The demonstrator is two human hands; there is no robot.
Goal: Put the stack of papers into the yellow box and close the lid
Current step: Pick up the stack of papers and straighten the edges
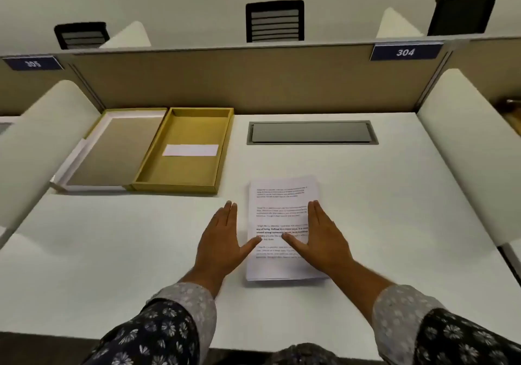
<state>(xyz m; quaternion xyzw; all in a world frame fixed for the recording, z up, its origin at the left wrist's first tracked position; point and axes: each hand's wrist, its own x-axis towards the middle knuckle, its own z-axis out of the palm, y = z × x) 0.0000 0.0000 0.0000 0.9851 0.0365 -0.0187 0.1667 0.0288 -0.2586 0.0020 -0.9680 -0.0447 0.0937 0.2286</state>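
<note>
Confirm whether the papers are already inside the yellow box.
No, the stack of papers lies on the desk between both hands, while the yellow box holds only a white slip.

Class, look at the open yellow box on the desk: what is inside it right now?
Inside the yellow box lies only a small white slip on its floor. The stack of papers remains outside on the desk. Whatever is beneath the slip is hidden.

Printed paper stack (pixel 282 195) lying flat, yellow box (pixel 184 167) open, lid (pixel 107 153) beside
</note>
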